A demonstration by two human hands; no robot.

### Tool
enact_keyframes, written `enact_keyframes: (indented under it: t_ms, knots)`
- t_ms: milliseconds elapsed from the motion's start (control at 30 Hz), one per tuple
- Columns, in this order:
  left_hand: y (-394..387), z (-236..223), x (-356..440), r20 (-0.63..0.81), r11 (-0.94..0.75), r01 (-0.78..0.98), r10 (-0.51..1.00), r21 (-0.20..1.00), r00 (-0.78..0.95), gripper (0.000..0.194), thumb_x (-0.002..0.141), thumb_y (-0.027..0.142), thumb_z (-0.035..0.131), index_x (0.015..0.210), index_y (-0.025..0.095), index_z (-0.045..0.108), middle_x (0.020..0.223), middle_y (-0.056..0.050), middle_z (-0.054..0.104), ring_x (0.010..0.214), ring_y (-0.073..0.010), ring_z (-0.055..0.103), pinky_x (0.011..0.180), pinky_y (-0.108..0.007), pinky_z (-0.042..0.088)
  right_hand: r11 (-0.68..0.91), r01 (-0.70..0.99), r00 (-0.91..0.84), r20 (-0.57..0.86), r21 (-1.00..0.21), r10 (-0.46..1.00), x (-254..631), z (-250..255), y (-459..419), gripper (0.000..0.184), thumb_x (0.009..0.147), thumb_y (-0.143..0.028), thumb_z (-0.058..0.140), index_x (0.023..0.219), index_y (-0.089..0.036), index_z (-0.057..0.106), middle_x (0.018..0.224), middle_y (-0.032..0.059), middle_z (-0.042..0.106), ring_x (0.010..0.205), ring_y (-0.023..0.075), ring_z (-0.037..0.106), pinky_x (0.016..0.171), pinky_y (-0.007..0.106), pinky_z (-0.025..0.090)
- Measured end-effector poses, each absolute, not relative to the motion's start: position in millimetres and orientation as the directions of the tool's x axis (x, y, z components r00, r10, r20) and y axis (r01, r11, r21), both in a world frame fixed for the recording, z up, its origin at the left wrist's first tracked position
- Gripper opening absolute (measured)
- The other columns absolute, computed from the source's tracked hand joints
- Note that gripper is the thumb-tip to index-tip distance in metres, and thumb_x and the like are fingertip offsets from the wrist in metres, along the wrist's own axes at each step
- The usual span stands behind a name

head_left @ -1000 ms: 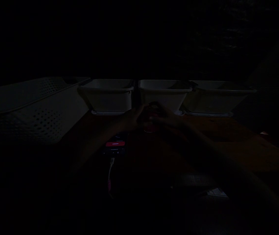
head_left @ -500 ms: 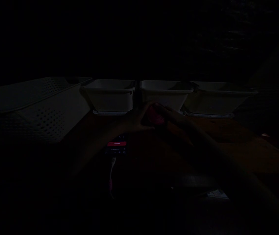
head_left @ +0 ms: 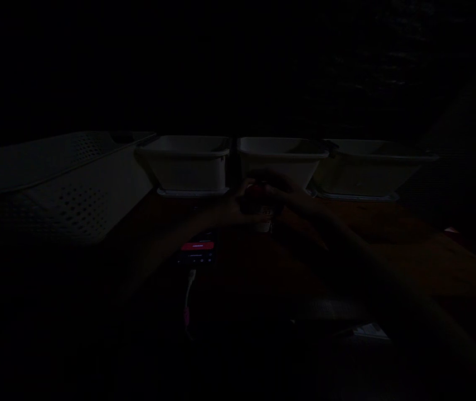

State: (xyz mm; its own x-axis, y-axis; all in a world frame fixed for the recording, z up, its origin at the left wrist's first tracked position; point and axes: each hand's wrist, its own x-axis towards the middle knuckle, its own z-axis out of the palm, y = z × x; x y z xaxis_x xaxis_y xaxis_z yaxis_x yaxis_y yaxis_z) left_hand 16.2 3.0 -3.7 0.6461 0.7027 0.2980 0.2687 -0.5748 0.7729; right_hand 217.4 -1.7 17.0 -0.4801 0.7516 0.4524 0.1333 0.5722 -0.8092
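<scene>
The scene is very dark. Both hands are together over the wooden table, around a small container-like thing (head_left: 266, 213) with a reddish top and a pale, printed label low on its front. Its exact kind is too dark to make out. My left hand (head_left: 238, 207) curls round its left side, the thumb low near the label. My right hand (head_left: 282, 188) closes over its top and right side, with the fingers bent across the reddish part. Left of the hands, a lit phone (head_left: 197, 253) lies on the table (head_left: 246, 267), a pale cable (head_left: 190, 281) at its lower end.
Three pale bins stand along the back: a left bin (head_left: 192, 171), a middle bin (head_left: 282, 159) just behind my hands, and a right bin (head_left: 363, 175). A large perforated basket (head_left: 125, 189) stands at the left. Pale papers (head_left: 370, 331) show low at the right.
The held thing has turned in my hands: a pinkish round face showed before, and now a red top and pale printed label show. My right fingers have shifted over its top.
</scene>
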Motion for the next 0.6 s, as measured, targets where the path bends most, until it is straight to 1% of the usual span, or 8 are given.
enact_keyframes:
  t_ms: [67, 167, 233, 300, 400, 500, 600]
  knots:
    - [3.2, -1.5, 15.7, 0.290, -0.565, 0.256, 0.699, 0.784, 0.654, 0.087, 0.074, 0.044, 0.079, 0.146, 0.029, 0.031, 0.140, -0.013, 0.053, 0.124, -0.0292, 0.057, 0.098, -0.048, 0.052, 0.578, 0.129, -0.484, 0.458, -0.805, 0.746, 216.9, 15.6, -0.2, 0.062, 0.076, -0.066, 0.068, 0.120, -0.023, 0.062, 0.126, 0.0070, 0.065, 0.123, 0.0260, 0.058, 0.110, 0.046, 0.043]
    - [4.4, 2.3, 14.7, 0.263, -0.548, 0.255, 0.695, 0.797, 0.669, 0.079, 0.077, 0.044, 0.077, 0.142, 0.026, 0.035, 0.135, -0.013, 0.056, 0.118, -0.0284, 0.061, 0.093, -0.045, 0.054, 0.583, 0.101, -0.474, 0.476, -0.806, 0.741, 217.8, 13.3, 3.4, 0.061, 0.079, -0.066, 0.065, 0.120, -0.022, 0.063, 0.127, 0.0082, 0.064, 0.124, 0.0259, 0.057, 0.111, 0.045, 0.043]
    - [5.8, 3.6, 14.3, 0.276, -0.558, 0.264, 0.701, 0.787, 0.658, 0.075, 0.076, 0.045, 0.077, 0.137, 0.023, 0.040, 0.133, -0.012, 0.057, 0.116, -0.0281, 0.061, 0.093, -0.044, 0.053, 0.569, 0.061, -0.481, 0.475, -0.820, 0.737, 220.7, 12.8, 5.6, 0.060, 0.082, -0.067, 0.061, 0.122, -0.022, 0.062, 0.131, 0.0087, 0.062, 0.126, 0.0262, 0.056, 0.112, 0.046, 0.041]
    - [8.0, 3.4, 13.8, 0.315, -0.576, 0.247, 0.700, 0.779, 0.641, 0.074, 0.074, 0.045, 0.078, 0.134, 0.020, 0.043, 0.133, -0.013, 0.056, 0.119, -0.0288, 0.059, 0.096, -0.045, 0.052, 0.536, 0.025, -0.500, 0.453, -0.844, 0.738, 225.5, 13.5, 6.8, 0.061, 0.082, -0.067, 0.060, 0.125, -0.024, 0.061, 0.136, 0.0083, 0.059, 0.130, 0.0270, 0.053, 0.113, 0.047, 0.040]
    - [12.6, 1.5, 12.8, 0.349, -0.589, 0.206, 0.686, 0.781, 0.638, 0.071, 0.073, 0.046, 0.078, 0.130, 0.018, 0.046, 0.133, -0.014, 0.056, 0.123, -0.0296, 0.056, 0.100, -0.046, 0.049, 0.473, 0.030, -0.547, 0.381, -0.881, 0.745, 233.4, 14.9, 7.3, 0.069, 0.076, -0.067, 0.067, 0.131, -0.027, 0.056, 0.143, 0.0075, 0.054, 0.134, 0.0286, 0.049, 0.114, 0.048, 0.040]
    - [18.1, -0.8, 11.4, 0.351, -0.603, 0.200, 0.666, 0.772, 0.658, 0.073, 0.070, 0.045, 0.080, 0.129, 0.018, 0.047, 0.135, -0.014, 0.055, 0.125, -0.0304, 0.055, 0.104, -0.048, 0.046, 0.446, 0.098, -0.609, 0.301, -0.890, 0.734, 237.1, 13.2, 9.0, 0.086, 0.065, -0.065, 0.078, 0.137, -0.026, 0.052, 0.142, 0.0089, 0.054, 0.134, 0.0308, 0.049, 0.115, 0.050, 0.039]
    - [22.6, -3.5, 10.6, 0.380, -0.630, 0.152, 0.624, 0.762, 0.683, 0.078, 0.069, 0.044, 0.082, 0.132, 0.018, 0.044, 0.138, -0.015, 0.053, 0.128, -0.0312, 0.053, 0.106, -0.049, 0.043, 0.458, 0.128, -0.610, 0.294, -0.880, 0.736, 235.2, 8.4, 12.0, 0.098, 0.060, -0.062, 0.082, 0.143, -0.024, 0.047, 0.141, 0.0119, 0.054, 0.132, 0.0328, 0.050, 0.113, 0.053, 0.039]
